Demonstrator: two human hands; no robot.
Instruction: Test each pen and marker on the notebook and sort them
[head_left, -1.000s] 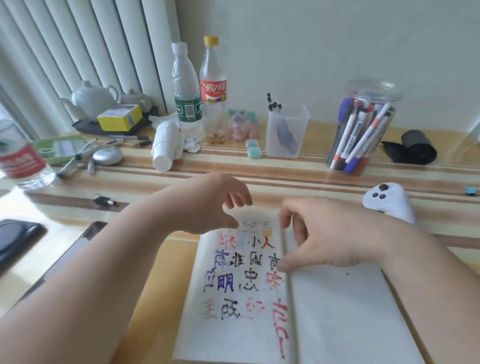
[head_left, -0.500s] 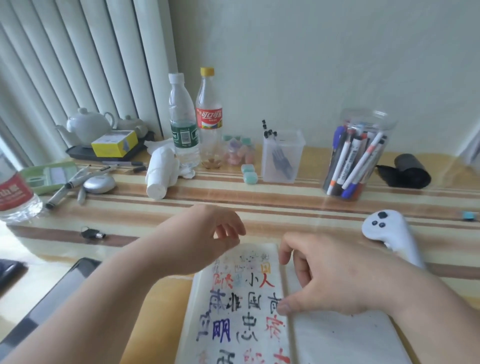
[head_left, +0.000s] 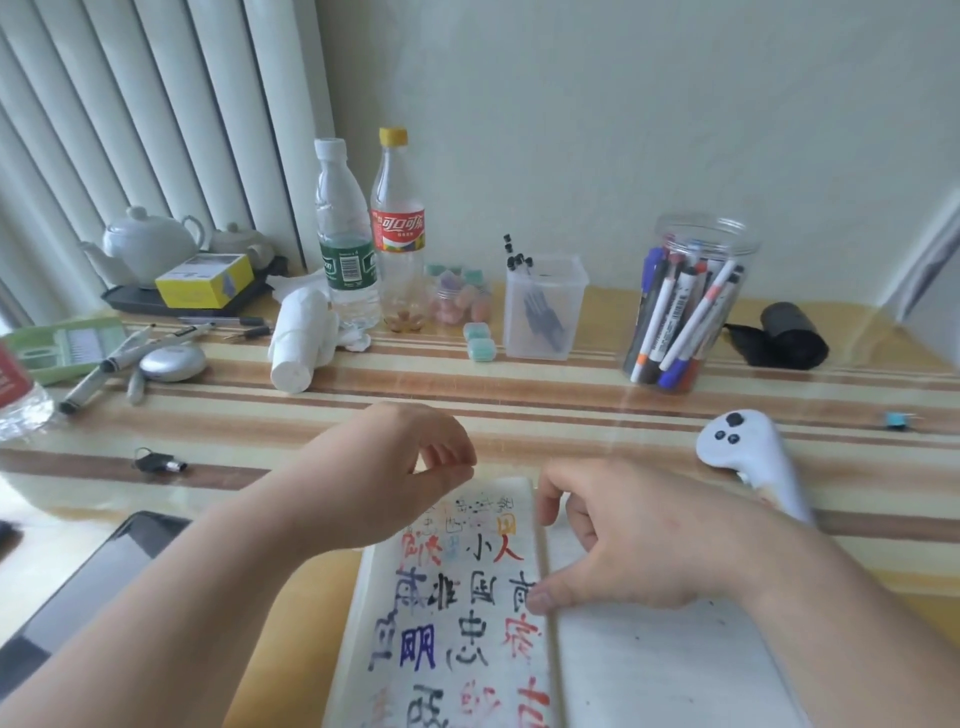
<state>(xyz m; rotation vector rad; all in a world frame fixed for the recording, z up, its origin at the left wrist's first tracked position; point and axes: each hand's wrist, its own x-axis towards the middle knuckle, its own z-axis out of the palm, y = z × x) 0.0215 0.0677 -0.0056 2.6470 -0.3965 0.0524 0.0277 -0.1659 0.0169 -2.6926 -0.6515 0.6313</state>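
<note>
An open notebook (head_left: 675, 670) lies at the near edge, its left page covered with coloured test characters. My right hand (head_left: 634, 540) rests on the right page, thumb tip at the spine and fingertips touching the paper. My left hand (head_left: 395, 467) hovers over the notebook's top left corner, fingers loosely curled toward the thumb, holding nothing. A clear round jar (head_left: 691, 312) packed with several markers stands at the back right. A clear square container (head_left: 543, 306) holds a few dark pens. Loose markers (head_left: 119, 358) lie at the far left.
A white controller (head_left: 748, 457) lies right of the notebook. Two bottles (head_left: 345, 234), fallen paper cups (head_left: 301, 343), green erasers (head_left: 478, 343), a teapot (head_left: 145, 244), a yellow box (head_left: 205, 280) and a black roll (head_left: 789, 335) line the back. A key (head_left: 156, 462) and dark tablet (head_left: 104, 571) sit left.
The view has tilted upward, so the desk items and both hands sit lower in the frame. Both hands keep nearly the same pose over the notebook.
</note>
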